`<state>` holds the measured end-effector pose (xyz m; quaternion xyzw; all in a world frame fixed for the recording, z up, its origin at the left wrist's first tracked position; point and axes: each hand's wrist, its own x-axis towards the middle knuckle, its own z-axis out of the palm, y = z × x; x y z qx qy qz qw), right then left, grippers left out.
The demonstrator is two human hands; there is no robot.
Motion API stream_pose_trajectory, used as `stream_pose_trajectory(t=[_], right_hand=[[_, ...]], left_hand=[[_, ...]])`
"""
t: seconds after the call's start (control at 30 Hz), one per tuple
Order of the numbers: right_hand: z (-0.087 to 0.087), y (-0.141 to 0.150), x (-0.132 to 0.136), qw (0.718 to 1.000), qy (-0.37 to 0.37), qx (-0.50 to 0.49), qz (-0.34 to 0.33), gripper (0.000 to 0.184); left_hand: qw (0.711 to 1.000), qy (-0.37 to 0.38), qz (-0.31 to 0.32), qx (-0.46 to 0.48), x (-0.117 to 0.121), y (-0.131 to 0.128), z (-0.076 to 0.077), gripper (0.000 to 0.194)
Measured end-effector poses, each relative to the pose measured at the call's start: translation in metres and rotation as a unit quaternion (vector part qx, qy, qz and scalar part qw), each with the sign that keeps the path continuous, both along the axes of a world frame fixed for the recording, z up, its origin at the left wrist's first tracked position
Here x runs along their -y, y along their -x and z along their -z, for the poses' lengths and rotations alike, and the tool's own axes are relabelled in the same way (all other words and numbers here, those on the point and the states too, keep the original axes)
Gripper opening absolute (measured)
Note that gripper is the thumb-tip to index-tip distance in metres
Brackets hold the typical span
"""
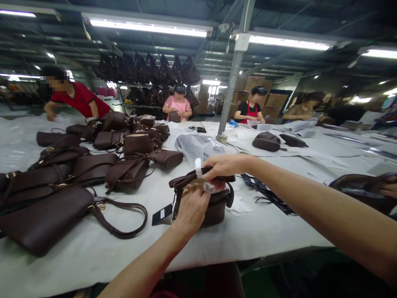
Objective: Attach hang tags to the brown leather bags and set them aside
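A dark brown handbag point(215, 209) stands upright on the white-covered table in front of me. Its strap point(182, 179) lies bundled across the top, with a white wrap point(199, 170) around it. My right hand point(223, 166) grips this bundle from the far right side. At the bag's top, my left hand point(192, 205) is closed, its fingers curled close to some whitish, see-through material point(209, 187); what they pinch is hidden. A black hang tag point(162, 214) with a white label dangles at the bag's left side.
Many brown handbags point(127, 171) are piled on the left. Clear plastic point(194, 145) lies behind my bag, black tags point(268, 192) to its right. A metal post point(233, 78) rises from the table. Another person's hand point(389, 185) touches a bag point(356, 188) at far right. Co-workers stand across the table.
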<state>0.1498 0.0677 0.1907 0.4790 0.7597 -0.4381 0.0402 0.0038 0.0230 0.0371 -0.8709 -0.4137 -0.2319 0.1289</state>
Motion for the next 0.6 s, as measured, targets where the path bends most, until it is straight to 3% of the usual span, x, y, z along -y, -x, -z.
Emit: stream_pose_trajectory(t=[0.1,0.23,0.43,0.5,0.6], right_hand=[[0.021,-0.011,-0.001,0.995,0.031,-0.092,0.003,0.024],[0.041,-0.023,-0.004,0.994,0.005,-0.107,-0.033,0.024],[0.049,-0.025,-0.012,0.986,-0.139,-0.058,-0.076,0.018],[0.052,-0.025,-0.013,0.982,-0.168,-0.029,-0.082,0.019],[0.061,-0.031,-0.012,0.972,-0.213,-0.001,-0.099,0.019]], left_hand=[[1.0,-0.008,0.022,-0.013,-0.001,0.005,-0.004,0.019],[0.995,0.067,0.044,-0.06,0.004,0.007,-0.009,0.025],[0.958,0.239,0.073,-0.141,-0.002,0.011,-0.029,0.026],[0.954,0.249,0.076,-0.146,-0.009,0.011,-0.034,0.034],[0.965,0.208,0.086,-0.137,-0.021,0.006,-0.031,0.052]])
